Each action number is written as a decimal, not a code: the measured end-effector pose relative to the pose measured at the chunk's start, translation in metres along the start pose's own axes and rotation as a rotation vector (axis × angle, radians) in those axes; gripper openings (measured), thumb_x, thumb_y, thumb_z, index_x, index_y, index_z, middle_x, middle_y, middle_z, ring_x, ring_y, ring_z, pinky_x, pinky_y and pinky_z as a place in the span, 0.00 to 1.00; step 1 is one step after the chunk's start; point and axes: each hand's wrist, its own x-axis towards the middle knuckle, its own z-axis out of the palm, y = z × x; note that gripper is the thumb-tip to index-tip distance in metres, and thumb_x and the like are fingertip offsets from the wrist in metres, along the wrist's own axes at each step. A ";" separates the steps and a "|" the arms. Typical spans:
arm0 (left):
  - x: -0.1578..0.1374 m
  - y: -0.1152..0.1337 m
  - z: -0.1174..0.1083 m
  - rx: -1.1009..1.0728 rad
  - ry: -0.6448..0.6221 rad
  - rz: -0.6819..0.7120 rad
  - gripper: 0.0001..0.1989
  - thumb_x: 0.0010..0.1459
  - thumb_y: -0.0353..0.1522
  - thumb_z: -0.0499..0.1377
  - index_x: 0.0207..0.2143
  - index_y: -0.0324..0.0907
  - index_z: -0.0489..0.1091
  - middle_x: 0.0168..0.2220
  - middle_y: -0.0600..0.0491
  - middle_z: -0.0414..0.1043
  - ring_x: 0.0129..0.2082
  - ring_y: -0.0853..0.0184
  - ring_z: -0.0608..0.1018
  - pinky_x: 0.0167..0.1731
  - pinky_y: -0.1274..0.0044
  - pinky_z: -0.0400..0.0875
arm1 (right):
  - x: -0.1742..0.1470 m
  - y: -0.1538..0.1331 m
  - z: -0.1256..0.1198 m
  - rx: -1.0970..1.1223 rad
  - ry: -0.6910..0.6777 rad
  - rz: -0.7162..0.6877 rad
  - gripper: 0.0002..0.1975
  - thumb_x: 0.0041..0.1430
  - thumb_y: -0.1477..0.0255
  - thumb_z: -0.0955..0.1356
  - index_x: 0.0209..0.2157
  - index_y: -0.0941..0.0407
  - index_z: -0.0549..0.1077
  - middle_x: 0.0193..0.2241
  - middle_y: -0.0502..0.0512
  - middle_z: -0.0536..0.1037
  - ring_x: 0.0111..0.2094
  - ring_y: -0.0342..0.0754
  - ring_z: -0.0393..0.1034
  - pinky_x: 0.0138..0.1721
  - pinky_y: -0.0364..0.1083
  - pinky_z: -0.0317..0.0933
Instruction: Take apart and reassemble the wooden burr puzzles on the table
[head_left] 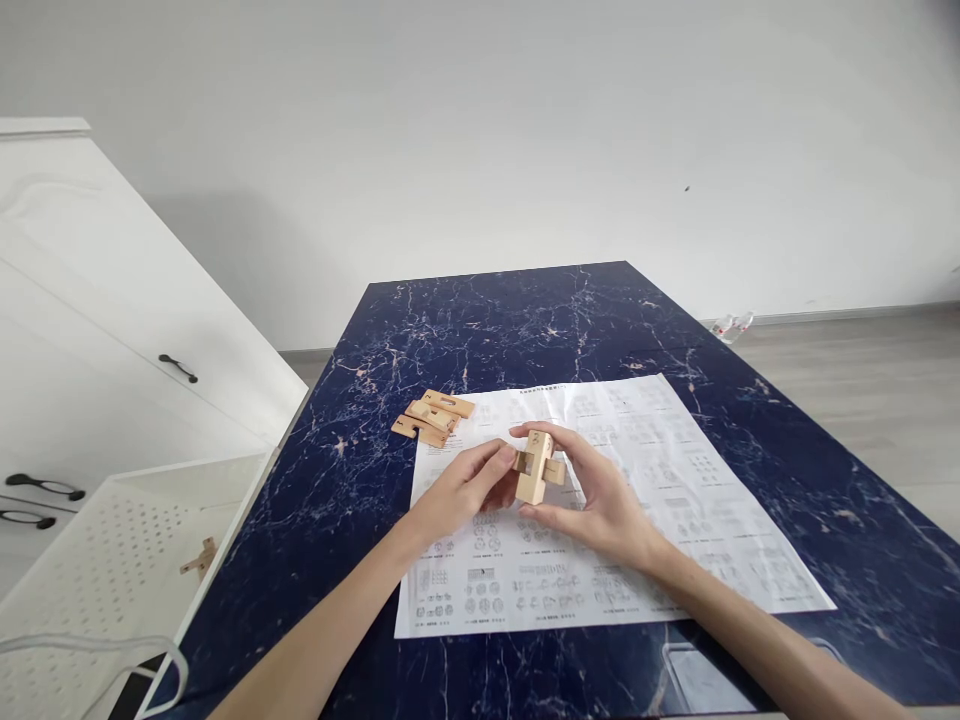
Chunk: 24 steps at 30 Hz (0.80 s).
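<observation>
Just above the printed sheet, both hands hold small wooden puzzle pieces (534, 470) fitted crosswise, with a number marked on the upright block. My left hand (469, 487) pinches the end of the crossing piece on the left side. Around the upright block, my right hand (600, 495) has its thumb at the lower end and its fingers at the top. The white sheet (622, 590) carries rows of small printed diagrams and lies creased under the hands. More flat, notched wooden pieces (442, 404) are piled at the sheet's upper left corner, some with numbers.
The dark blue marbled table (480, 330) reaches toward a pale wall. On the left stand a white cabinet (127, 290) and a perforated white surface (112, 550) bearing a wooden piece (199, 558) and a white cable (90, 640). A clear-edged object (701, 680) lies near the front edge.
</observation>
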 end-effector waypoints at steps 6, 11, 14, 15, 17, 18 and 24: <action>0.002 -0.002 0.001 0.019 -0.017 0.020 0.24 0.72 0.54 0.54 0.40 0.42 0.73 0.28 0.55 0.66 0.25 0.69 0.66 0.27 0.75 0.61 | -0.001 0.010 0.001 0.161 -0.019 0.009 0.35 0.60 0.58 0.79 0.65 0.42 0.69 0.66 0.57 0.74 0.65 0.63 0.70 0.64 0.64 0.67; 0.001 -0.001 0.003 -0.016 -0.012 0.014 0.24 0.72 0.54 0.54 0.41 0.43 0.73 0.30 0.54 0.69 0.26 0.69 0.68 0.27 0.76 0.64 | -0.001 0.007 0.000 0.089 -0.028 -0.032 0.34 0.62 0.60 0.78 0.66 0.42 0.66 0.69 0.57 0.71 0.67 0.63 0.67 0.65 0.66 0.66; 0.002 -0.003 0.003 -0.017 0.014 0.014 0.25 0.71 0.55 0.55 0.41 0.43 0.71 0.30 0.54 0.68 0.25 0.69 0.68 0.26 0.76 0.64 | -0.002 0.001 0.001 -0.149 0.008 -0.115 0.32 0.65 0.68 0.75 0.67 0.41 0.66 0.66 0.56 0.74 0.65 0.63 0.69 0.63 0.67 0.67; 0.002 -0.003 0.003 -0.016 0.018 0.020 0.25 0.71 0.55 0.55 0.41 0.43 0.70 0.30 0.54 0.68 0.25 0.70 0.67 0.25 0.76 0.64 | -0.003 -0.001 0.002 -0.200 0.022 -0.146 0.32 0.65 0.70 0.75 0.67 0.40 0.66 0.65 0.55 0.75 0.63 0.63 0.70 0.62 0.67 0.68; 0.003 -0.004 0.003 -0.008 0.028 0.028 0.25 0.71 0.55 0.55 0.41 0.43 0.70 0.30 0.55 0.68 0.25 0.70 0.67 0.25 0.77 0.63 | -0.003 0.000 0.003 -0.250 0.050 -0.202 0.33 0.65 0.71 0.74 0.68 0.41 0.65 0.64 0.56 0.76 0.63 0.63 0.70 0.61 0.67 0.69; 0.003 -0.004 0.003 -0.006 0.040 0.032 0.25 0.71 0.55 0.55 0.40 0.43 0.69 0.30 0.55 0.67 0.24 0.71 0.67 0.25 0.77 0.63 | -0.003 0.002 0.003 -0.264 0.067 -0.224 0.33 0.65 0.71 0.75 0.68 0.42 0.65 0.64 0.57 0.75 0.63 0.63 0.70 0.61 0.67 0.68; 0.004 -0.004 0.006 -0.027 0.155 0.066 0.23 0.72 0.53 0.55 0.36 0.43 0.67 0.28 0.57 0.68 0.23 0.73 0.66 0.24 0.78 0.62 | 0.000 0.011 0.005 -0.314 0.165 -0.224 0.33 0.60 0.72 0.76 0.64 0.47 0.66 0.59 0.62 0.73 0.60 0.64 0.70 0.58 0.64 0.70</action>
